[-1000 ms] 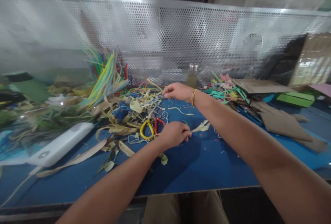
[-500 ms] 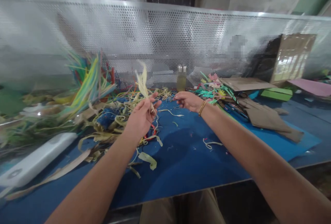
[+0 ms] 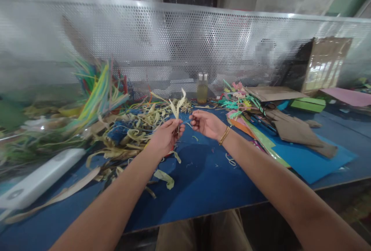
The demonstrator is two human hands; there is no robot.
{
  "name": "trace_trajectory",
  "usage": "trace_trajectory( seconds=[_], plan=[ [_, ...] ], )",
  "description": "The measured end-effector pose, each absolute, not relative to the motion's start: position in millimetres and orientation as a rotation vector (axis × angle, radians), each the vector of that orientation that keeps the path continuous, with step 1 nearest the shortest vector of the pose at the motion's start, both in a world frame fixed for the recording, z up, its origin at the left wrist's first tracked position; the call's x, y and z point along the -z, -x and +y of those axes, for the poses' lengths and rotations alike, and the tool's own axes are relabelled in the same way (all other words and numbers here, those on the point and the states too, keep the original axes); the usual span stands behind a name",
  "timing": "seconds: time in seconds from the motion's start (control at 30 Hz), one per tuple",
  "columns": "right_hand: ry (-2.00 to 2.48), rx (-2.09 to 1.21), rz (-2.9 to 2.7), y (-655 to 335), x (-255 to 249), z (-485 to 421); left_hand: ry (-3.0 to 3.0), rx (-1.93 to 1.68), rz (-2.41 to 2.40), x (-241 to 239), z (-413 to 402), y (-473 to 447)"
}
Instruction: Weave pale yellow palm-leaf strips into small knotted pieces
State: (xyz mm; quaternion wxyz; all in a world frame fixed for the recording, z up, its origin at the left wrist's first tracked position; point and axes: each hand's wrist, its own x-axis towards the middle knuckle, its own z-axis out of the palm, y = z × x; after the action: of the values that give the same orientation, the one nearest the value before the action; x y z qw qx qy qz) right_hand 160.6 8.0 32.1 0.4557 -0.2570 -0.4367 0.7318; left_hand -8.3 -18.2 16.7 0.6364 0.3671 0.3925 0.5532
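Observation:
My left hand (image 3: pixel 165 137) is pinched shut on a pale yellow leaf strip (image 3: pixel 178 108) that stands up from its fingers, held just above the blue table (image 3: pixel 220 189). My right hand (image 3: pixel 205 122), with a gold bracelet at the wrist, hovers close to the right of it with its fingers curled together; what they hold, if anything, is too small to make out. A heap of pale strips and scraps (image 3: pixel 136 135) lies left of and behind both hands.
A bundle of coloured strips (image 3: pixel 100 92) leans at the back left. A white flat device (image 3: pixel 40 179) lies at the left front. A small glass bottle (image 3: pixel 202 87) stands by the perforated metal screen (image 3: pixel 185 46). Paper flowers (image 3: pixel 237 100), brown card (image 3: pixel 298 133) and blue sheet (image 3: pixel 313 160) lie right.
My left hand left the table by the pliers, lifted a pale strip and brought it toward the middle. My right hand drew back from the heap to meet it.

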Motion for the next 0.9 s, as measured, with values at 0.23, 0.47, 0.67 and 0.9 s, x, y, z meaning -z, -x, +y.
trace_trajectory(
  seconds=[0.23,0.47,0.67,0.9],
  plan=[
    [0.751,-1.519,-1.432,-165.7,-33.6,5.0,-1.056,-1.314,1.022,-14.2,-17.0,8.7],
    [1.078,-0.628,-1.928,-161.6,-16.2,7.1,-1.335,-1.317,1.187,-12.8,-17.1,8.0],
    [0.940,-1.160,-1.455,-158.0,-11.2,6.3,-1.350,-1.290,1.224,-15.4,-20.1,6.6],
    [0.810,-1.519,-1.066,-152.9,-14.7,1.4,-1.412,-1.284,1.246,-16.0,-20.5,6.7]
  ],
)
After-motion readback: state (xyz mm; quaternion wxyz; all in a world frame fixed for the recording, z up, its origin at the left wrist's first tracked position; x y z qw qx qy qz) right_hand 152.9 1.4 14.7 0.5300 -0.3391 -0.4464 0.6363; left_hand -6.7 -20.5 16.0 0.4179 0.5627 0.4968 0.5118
